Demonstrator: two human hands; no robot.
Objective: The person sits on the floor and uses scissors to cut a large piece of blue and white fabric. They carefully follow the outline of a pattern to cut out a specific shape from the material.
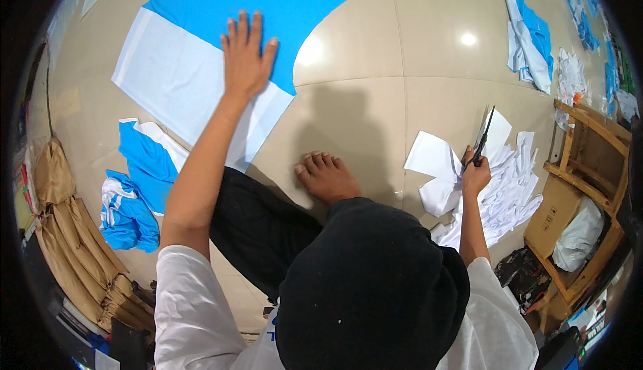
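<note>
My left hand (246,62) lies flat with fingers spread on a large blue and white fabric panel (167,62), which is laid out on the tiled floor. Off to the right, my right hand (475,174) is closed round the handles of dark scissors (487,135). The scissor blades point away from me, over a white piece (499,127). Beside that hand are another white piece (429,154) and a loose heap of white strips (512,199). Whether these are cloth or paper, I cannot tell.
Crumpled blue and white fabric (144,162) lies left of my leg. More folded fabric (529,38) is at the far right. A wooden rack (569,149) with a cardboard box (554,209) stands on the right. Brown wrapped bundles (77,256) line the left.
</note>
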